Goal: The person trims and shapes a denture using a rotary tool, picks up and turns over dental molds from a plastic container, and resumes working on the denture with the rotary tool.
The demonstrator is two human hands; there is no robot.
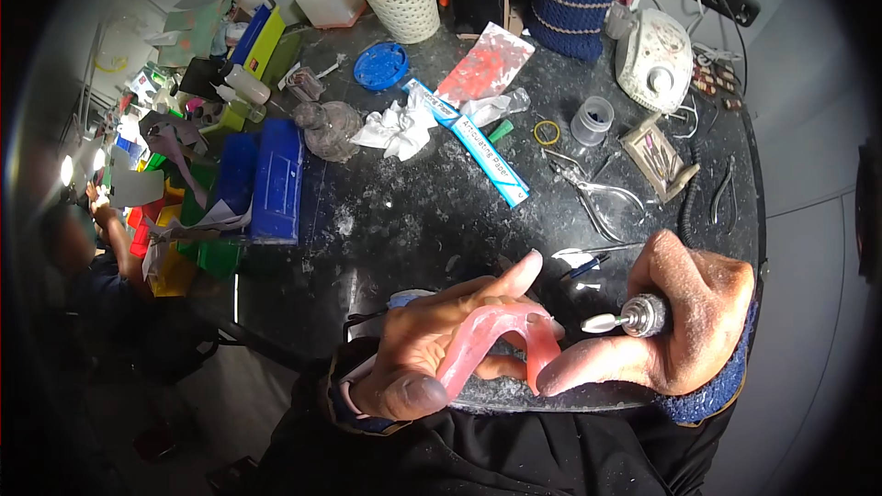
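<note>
A pink, horseshoe-shaped denture base (478, 335) is held near the table's front edge by my left hand (404, 340), thumb on its near left arm and fingers behind it. My right hand (698, 312) is closed around a rotary handpiece (646, 314), whose silvery pointed bur faces left toward the denture base without touching it. The right thumb reaches out and rests at the tip of the denture's right arm. Pale dust coats the right hand. Most of the handpiece's body is hidden inside the right hand.
Beyond my hands lie wire pliers (595, 191), a tray of burs (657, 154), a clear cup (592, 119) and a blue-white packet (491, 161). Crumpled tissue (397, 129) and a blue lid (380, 66) sit farther back. Blue bins (276, 182) stand left; another person's arm (115, 230) shows beyond.
</note>
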